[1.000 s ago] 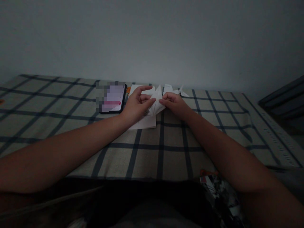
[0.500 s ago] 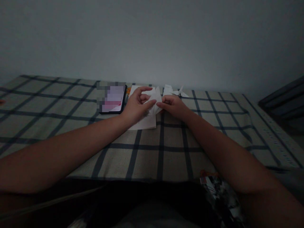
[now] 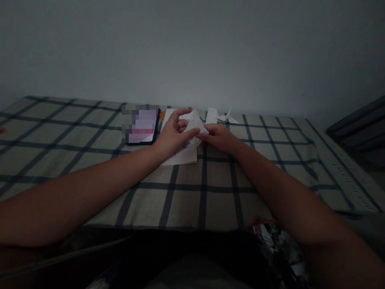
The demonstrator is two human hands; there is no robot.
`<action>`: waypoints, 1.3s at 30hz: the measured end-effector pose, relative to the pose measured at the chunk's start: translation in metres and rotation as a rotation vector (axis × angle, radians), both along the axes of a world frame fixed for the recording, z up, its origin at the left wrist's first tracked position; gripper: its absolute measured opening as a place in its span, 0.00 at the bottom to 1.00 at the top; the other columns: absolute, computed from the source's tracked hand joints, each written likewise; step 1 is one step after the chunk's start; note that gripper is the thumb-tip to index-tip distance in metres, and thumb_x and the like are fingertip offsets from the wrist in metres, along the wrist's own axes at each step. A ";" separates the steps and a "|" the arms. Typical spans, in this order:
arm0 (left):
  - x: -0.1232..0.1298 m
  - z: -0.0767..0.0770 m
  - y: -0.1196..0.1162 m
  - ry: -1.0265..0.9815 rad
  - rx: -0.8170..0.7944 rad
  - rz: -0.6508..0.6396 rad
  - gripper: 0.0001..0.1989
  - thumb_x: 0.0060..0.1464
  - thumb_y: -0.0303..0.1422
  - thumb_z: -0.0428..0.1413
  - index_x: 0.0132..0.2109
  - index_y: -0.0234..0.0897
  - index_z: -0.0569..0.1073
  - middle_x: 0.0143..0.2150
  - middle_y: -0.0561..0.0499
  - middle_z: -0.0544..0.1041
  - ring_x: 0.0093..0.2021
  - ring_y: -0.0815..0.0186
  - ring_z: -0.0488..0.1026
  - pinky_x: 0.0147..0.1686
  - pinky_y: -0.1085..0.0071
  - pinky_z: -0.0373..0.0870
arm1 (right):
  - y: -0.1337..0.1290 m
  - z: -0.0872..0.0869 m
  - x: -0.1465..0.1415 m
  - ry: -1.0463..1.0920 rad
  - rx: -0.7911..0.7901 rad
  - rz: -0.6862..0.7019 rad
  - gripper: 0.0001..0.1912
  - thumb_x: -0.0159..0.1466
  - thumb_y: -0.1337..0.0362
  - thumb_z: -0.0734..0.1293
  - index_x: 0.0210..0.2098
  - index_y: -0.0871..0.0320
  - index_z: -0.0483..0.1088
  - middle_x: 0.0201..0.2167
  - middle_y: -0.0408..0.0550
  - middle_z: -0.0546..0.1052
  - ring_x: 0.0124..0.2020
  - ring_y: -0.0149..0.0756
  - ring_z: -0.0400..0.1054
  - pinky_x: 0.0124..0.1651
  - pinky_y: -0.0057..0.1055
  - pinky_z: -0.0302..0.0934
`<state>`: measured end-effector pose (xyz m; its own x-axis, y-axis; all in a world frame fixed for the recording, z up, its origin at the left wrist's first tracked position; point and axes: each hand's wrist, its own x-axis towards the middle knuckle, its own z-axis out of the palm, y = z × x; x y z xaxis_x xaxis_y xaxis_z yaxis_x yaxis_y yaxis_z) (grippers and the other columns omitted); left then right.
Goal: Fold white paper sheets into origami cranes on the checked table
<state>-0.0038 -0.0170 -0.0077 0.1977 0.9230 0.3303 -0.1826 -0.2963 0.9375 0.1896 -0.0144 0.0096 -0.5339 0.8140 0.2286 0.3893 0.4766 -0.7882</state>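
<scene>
Between my two hands is a folded white paper (image 3: 197, 119), held above a larger white sheet (image 3: 183, 159) that lies flat on the cloth. My left hand (image 3: 176, 129) grips the folded paper from the left, thumb in front and fingers curled behind it. From the right, my right hand (image 3: 219, 135) pinches its lower edge, the thumb close to my left thumb. Faint dark marks show on the sheet beneath. Just beyond my right hand sits a folded paper crane (image 3: 227, 117), beside a small white paper piece (image 3: 211, 115).
A phone (image 3: 143, 125) with a lit, partly blurred screen lies left of my left hand. The checked tablecloth (image 3: 186, 200) covers the table, which meets a plain wall (image 3: 192, 52) at the back. A patterned item (image 3: 279, 249) is at the lower right, below the table edge.
The folded paper has tipped and its raised flap now spreads lower between the hands. My right hand has shifted slightly toward my left, and the thumbs are nearer together.
</scene>
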 end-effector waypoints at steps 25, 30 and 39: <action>0.000 -0.004 0.006 -0.042 0.149 0.072 0.28 0.45 0.37 0.69 0.51 0.41 0.66 0.38 0.53 0.78 0.39 0.65 0.77 0.42 0.69 0.72 | -0.002 0.000 0.000 0.017 -0.047 0.045 0.21 0.62 0.49 0.69 0.30 0.62 0.74 0.26 0.45 0.77 0.28 0.30 0.67 0.33 0.28 0.59; 0.001 0.001 0.002 -0.022 0.027 0.060 0.22 0.44 0.38 0.69 0.45 0.38 0.72 0.40 0.48 0.80 0.41 0.61 0.77 0.43 0.66 0.73 | -0.002 -0.001 0.000 0.046 -0.045 0.041 0.20 0.63 0.48 0.68 0.30 0.61 0.73 0.27 0.46 0.77 0.29 0.31 0.68 0.34 0.29 0.60; 0.001 0.003 -0.002 -0.053 -0.049 0.043 0.19 0.43 0.40 0.70 0.38 0.36 0.74 0.36 0.50 0.79 0.36 0.64 0.76 0.38 0.68 0.71 | -0.004 0.000 -0.002 -0.016 0.016 0.018 0.23 0.63 0.46 0.67 0.27 0.61 0.72 0.23 0.43 0.73 0.25 0.29 0.63 0.31 0.28 0.56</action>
<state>-0.0026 -0.0188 -0.0049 0.1411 0.9456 0.2930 -0.2202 -0.2586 0.9405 0.1874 -0.0187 0.0100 -0.5520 0.8006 0.2329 0.3928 0.4961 -0.7743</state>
